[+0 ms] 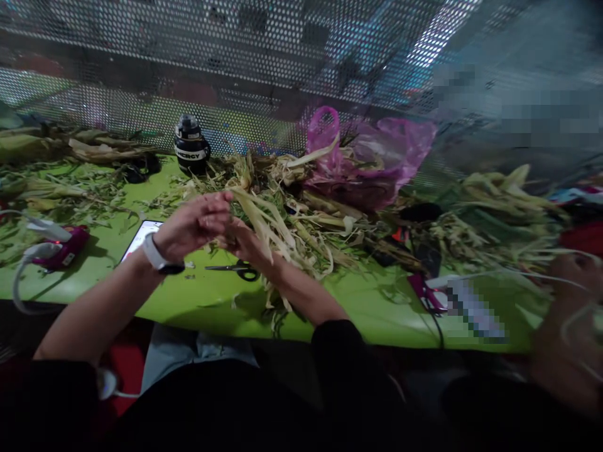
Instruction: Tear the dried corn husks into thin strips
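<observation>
I have both hands raised over the green counter, close together at the top of the pale husk. Its strands fan down beside the right forearm, and more hang below that arm toward the counter's near edge. I judge the step in hand to be close finger work on those strands.

The fingers of the left hand are curled, tips just beside the husk's upper end; I can't tell whether they pinch it. Those of the right hand are partly hidden behind the left, so their grip I can't tell either.

As I read it, the next move calls for a steady hold with one hand and a light pull with the other, as the strands look dry and likely to split. Scissors lie just below the hands, within easy reach.
</observation>
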